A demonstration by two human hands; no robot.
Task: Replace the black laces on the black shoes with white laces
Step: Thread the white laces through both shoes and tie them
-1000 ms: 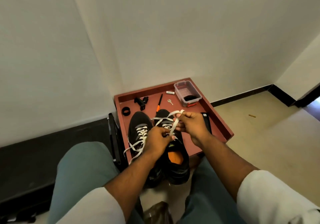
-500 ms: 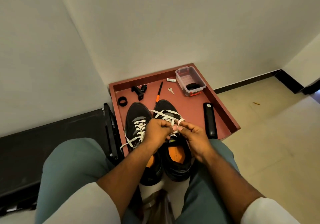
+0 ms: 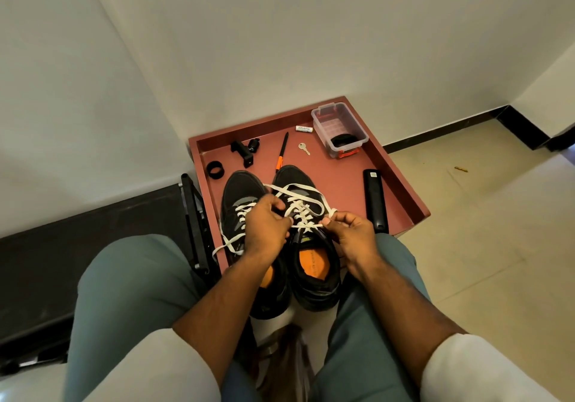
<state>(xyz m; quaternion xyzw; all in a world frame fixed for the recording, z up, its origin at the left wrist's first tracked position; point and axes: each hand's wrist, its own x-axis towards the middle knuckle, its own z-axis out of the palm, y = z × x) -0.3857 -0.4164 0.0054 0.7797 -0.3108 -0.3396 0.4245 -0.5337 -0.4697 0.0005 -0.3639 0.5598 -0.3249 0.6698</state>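
Two black shoes (image 3: 280,246) are standing side by side directly beneath the hands, heels toward the person, on a red tray (image 3: 401,184). The left hand (image 3: 264,227) is pinching one end of the white lace (image 3: 298,202) over the right-hand shoe, while the right hand (image 3: 351,233) is pinching the other end just beside it. Beyond the hands, a key (image 3: 304,148), a clear plastic box (image 3: 339,128) and a black remote (image 3: 375,202) are lying on the tray.
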